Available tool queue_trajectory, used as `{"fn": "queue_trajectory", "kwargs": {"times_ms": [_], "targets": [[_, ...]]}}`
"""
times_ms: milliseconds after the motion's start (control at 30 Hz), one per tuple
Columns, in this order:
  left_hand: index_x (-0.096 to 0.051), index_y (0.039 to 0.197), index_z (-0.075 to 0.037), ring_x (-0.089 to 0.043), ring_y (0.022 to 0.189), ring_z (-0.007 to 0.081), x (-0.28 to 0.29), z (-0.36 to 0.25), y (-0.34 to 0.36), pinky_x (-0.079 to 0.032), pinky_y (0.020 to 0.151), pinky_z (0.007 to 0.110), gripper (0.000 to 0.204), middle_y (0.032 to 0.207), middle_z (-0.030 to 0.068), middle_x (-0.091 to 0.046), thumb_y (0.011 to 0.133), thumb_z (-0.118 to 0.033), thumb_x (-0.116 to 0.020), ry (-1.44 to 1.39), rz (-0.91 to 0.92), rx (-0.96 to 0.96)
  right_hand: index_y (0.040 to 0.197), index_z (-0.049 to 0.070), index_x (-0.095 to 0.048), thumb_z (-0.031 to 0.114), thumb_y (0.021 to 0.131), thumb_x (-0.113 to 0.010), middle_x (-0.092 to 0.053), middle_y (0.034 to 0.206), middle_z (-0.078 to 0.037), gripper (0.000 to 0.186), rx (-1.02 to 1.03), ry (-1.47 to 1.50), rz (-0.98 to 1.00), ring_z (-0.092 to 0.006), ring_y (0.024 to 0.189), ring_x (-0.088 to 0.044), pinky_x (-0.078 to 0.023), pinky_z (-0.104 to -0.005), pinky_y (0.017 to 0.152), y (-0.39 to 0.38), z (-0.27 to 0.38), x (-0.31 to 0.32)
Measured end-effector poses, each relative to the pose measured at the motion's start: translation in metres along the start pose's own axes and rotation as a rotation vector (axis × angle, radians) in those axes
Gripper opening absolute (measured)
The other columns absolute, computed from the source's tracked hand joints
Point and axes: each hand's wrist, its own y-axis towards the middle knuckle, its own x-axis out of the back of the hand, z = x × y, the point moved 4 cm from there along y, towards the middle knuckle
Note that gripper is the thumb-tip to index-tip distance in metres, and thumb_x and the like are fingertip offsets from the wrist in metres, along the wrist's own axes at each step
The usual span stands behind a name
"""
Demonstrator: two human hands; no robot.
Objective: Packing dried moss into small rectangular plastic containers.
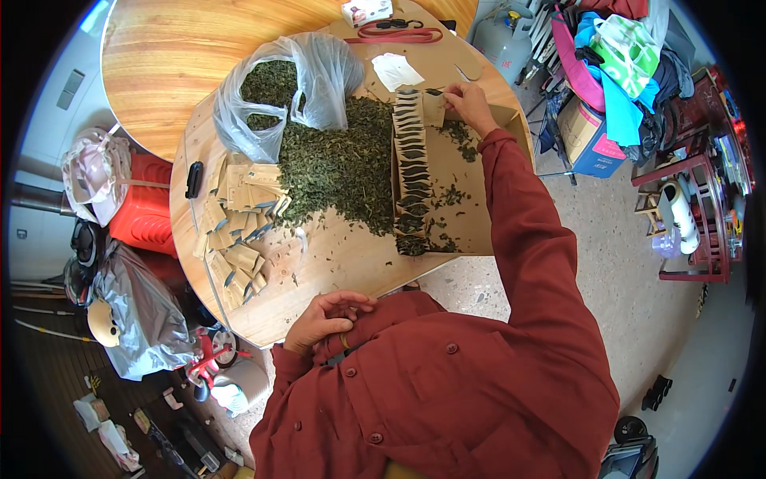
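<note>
My right hand point(469, 105) reaches to the far end of a cardboard box point(483, 215) and pinches the edge of a small brown paper packet point(433, 110). Beside it, a tightly packed row of filled packets point(411, 156) stands upright along the box's left wall, dark leaves showing at their tops. Loose leaf bits lie on the box floor. My left hand point(329, 316) rests at my lap near the table's front edge, fingers loosely bent, holding nothing. Left of the box spreads a heap of dried green leaves point(339, 160), partly beneath a clear plastic bag point(323, 68) of more leaves.
Flat brown packets point(239, 219) lie piled on the wooden table's point(319, 279) left side, near a black pen-like object point(194, 180). Farther back are a white paper point(396, 71) and a red strap point(399, 33). A red stool point(144, 203) stands left, a gas cylinder point(503, 40) back right.
</note>
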Motion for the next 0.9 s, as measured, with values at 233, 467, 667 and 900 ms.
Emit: {"fn": "queue_trajectory", "kwargs": {"times_ms": [233, 467, 667, 900], "targets": [[-0.059, 0.118, 0.001, -0.059, 0.099, 0.0124, -0.005, 0.000, -0.003, -0.044, 0.084, 0.024, 0.051, 0.123, 0.0134, -0.062, 0.074, -0.019, -0.075, -0.019, -0.032, 0.008, 0.085, -0.003, -0.066, 0.005, 0.085, -0.062, -0.066, 0.070, -0.006, 0.009, -0.001, -0.010, 0.011, -0.0111, 0.062, -0.064, -0.052, -0.0244, 0.060, 0.002, 0.003, -0.003], [-0.059, 0.117, 0.000, -0.059, 0.102, 0.0132, -0.004, 0.001, -0.002, -0.044, 0.085, 0.024, 0.049, 0.122, 0.0135, -0.062, 0.075, -0.019, -0.074, -0.028, -0.020, 0.008, 0.088, -0.004, -0.066, 0.005, 0.085, -0.062, -0.067, 0.072, -0.006, 0.010, -0.003, -0.041, -0.001, -0.0116, 0.063, -0.064, -0.053, -0.0246, 0.060, 0.001, 0.002, -0.004], [-0.060, 0.117, 0.000, -0.059, 0.104, 0.0143, -0.005, 0.002, -0.001, -0.044, 0.086, 0.024, 0.048, 0.123, 0.0137, -0.061, 0.075, -0.018, -0.074, -0.023, -0.005, 0.004, 0.101, -0.005, -0.065, 0.005, 0.082, -0.062, -0.068, 0.077, -0.009, 0.021, -0.019, 0.029, -0.014, -0.0148, 0.065, -0.066, -0.053, -0.0269, 0.063, -0.002, -0.003, -0.002], [-0.060, 0.116, 0.000, -0.059, 0.106, 0.0152, -0.004, 0.002, 0.001, -0.044, 0.085, 0.024, 0.046, 0.122, 0.0141, -0.061, 0.076, -0.017, -0.074, -0.013, 0.006, 0.007, 0.105, -0.004, -0.064, 0.004, 0.084, -0.061, -0.068, 0.084, -0.010, 0.023, -0.030, -0.018, -0.048, -0.0124, 0.069, -0.066, -0.054, -0.0253, 0.061, -0.011, -0.003, 0.014]]}}
